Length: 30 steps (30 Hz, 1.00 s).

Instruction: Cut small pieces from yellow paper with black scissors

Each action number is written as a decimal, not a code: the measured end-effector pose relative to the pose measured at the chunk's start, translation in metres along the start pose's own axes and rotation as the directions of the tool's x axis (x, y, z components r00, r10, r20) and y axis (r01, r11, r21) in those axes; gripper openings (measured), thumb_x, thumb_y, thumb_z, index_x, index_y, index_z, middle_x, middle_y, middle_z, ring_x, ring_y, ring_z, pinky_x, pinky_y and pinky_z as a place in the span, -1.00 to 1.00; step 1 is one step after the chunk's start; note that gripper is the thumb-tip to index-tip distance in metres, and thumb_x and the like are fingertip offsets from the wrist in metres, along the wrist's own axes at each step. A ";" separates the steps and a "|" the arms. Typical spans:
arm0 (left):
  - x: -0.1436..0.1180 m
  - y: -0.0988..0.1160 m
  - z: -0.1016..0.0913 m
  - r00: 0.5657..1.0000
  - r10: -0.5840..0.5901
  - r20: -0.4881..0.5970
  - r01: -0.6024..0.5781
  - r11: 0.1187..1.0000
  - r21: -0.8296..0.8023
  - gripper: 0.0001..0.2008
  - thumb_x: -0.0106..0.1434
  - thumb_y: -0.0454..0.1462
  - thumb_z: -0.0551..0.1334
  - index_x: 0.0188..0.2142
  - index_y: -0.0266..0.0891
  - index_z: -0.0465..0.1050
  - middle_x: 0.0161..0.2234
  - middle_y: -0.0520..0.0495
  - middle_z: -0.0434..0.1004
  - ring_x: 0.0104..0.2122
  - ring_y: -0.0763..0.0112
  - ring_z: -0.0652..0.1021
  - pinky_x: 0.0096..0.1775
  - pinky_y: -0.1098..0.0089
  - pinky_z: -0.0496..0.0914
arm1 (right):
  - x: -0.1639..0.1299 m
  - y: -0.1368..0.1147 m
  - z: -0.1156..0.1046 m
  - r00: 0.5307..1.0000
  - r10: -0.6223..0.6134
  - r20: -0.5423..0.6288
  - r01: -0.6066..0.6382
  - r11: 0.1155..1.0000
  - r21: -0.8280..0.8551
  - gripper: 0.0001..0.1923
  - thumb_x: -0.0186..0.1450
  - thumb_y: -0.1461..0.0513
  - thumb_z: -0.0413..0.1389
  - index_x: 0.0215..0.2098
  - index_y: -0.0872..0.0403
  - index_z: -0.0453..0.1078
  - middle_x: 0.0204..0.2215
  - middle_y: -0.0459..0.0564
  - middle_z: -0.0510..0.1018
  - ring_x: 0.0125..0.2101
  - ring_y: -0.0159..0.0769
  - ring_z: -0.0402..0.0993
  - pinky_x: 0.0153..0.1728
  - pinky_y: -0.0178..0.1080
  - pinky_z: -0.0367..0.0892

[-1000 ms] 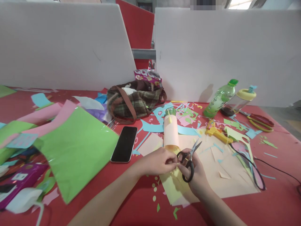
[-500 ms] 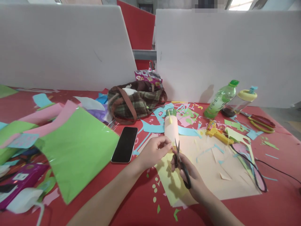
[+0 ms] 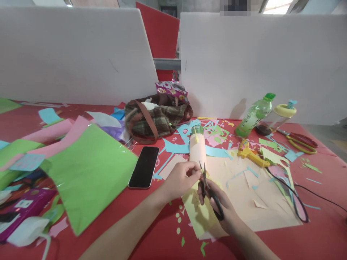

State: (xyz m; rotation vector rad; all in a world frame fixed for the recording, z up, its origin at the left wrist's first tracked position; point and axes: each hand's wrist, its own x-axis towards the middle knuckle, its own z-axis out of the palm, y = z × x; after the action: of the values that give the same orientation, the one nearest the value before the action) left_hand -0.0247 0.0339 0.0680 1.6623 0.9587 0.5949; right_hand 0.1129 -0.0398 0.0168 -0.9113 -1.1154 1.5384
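Observation:
My right hand [image 3: 225, 209] grips black-handled scissors [image 3: 210, 191], blades pointing up and away from me. My left hand [image 3: 180, 178] pinches a small bit of yellow paper right at the blades; the scrap is mostly hidden by my fingers. Both hands hover over a pale yellow sheet [image 3: 196, 211] and a peach sheet [image 3: 260, 202] on the red table [image 3: 162, 231]. Just beyond my hands lies a bottle wrapped in peach paper [image 3: 197, 150] with a green cap.
A black phone [image 3: 144, 167] lies left of my hands, beside a large green sheet [image 3: 89, 169]. A plaid bag [image 3: 157, 117] sits behind. On the right are a yellow glue gun [image 3: 251, 153] with its black cord, a green bottle [image 3: 255, 115], red-handled scissors [image 3: 300, 140] and paper scraps.
The scissors have swung from pointing up-right to pointing straight away. Both hands lifted the small yellow piece off the sheet and hold it a little farther from me.

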 end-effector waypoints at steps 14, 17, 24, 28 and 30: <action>-0.004 -0.003 0.014 0.997 -0.013 -0.079 0.005 0.995 -0.103 -0.84 0.13 -0.31 0.00 -0.56 -0.26 0.21 -0.68 0.11 0.27 -0.61 0.52 0.38 -0.51 0.52 0.24 | -0.001 0.001 0.000 0.999 -0.039 -0.011 0.039 0.999 0.001 -0.62 0.13 0.03 0.01 -0.10 -0.07 0.24 -0.48 -0.09 0.28 -0.46 -0.30 0.18 -0.40 -0.29 0.18; -0.005 -0.004 0.018 0.995 -0.009 -0.099 -0.006 0.988 -0.152 -0.83 0.13 -0.32 0.00 -0.58 -0.25 0.17 -0.71 0.14 0.24 -0.65 0.54 0.37 -0.52 0.53 0.25 | -0.001 0.002 -0.002 0.998 -0.059 -0.011 0.059 0.998 -0.003 -0.63 0.13 0.04 0.01 -0.10 -0.07 0.24 -0.45 -0.09 0.28 -0.45 -0.31 0.19 -0.37 -0.30 0.18; -0.006 -0.005 0.021 0.994 -0.021 -0.105 0.001 0.982 -0.187 -0.83 0.14 -0.33 0.00 -0.57 -0.25 0.17 -0.72 0.16 0.19 -0.69 0.57 0.35 -0.55 0.55 0.25 | -0.001 0.004 -0.004 0.997 -0.077 -0.005 0.077 0.997 -0.019 -0.64 0.14 0.04 -0.01 -0.10 -0.08 0.24 -0.44 -0.09 0.29 -0.46 -0.31 0.19 -0.32 -0.30 0.19; -0.006 -0.004 0.023 0.993 -0.033 -0.116 0.008 0.977 -0.211 -0.83 0.13 -0.34 0.00 -0.58 -0.25 0.16 -0.71 0.15 0.19 -0.67 0.56 0.36 -0.53 0.54 0.27 | -0.001 0.005 -0.004 0.997 -0.075 -0.008 0.074 0.997 -0.011 -0.65 0.15 0.05 -0.01 -0.10 -0.09 0.24 -0.44 -0.09 0.28 -0.45 -0.31 0.19 -0.32 -0.31 0.17; -0.007 -0.003 0.024 0.992 -0.032 -0.123 0.005 0.976 -0.216 -0.82 0.13 -0.34 0.00 -0.59 -0.25 0.16 -0.71 0.15 0.19 -0.66 0.57 0.36 -0.52 0.54 0.27 | -0.001 0.005 -0.004 0.997 -0.075 -0.007 0.075 0.997 -0.006 -0.66 0.15 0.05 -0.01 -0.10 -0.10 0.24 -0.44 -0.10 0.27 -0.45 -0.32 0.18 -0.32 -0.32 0.17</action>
State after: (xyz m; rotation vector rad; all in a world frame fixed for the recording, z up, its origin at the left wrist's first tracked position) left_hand -0.0103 0.0155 0.0581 1.4352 0.9630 0.7713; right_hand 0.1154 -0.0407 0.0110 -0.8692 -1.1365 1.4705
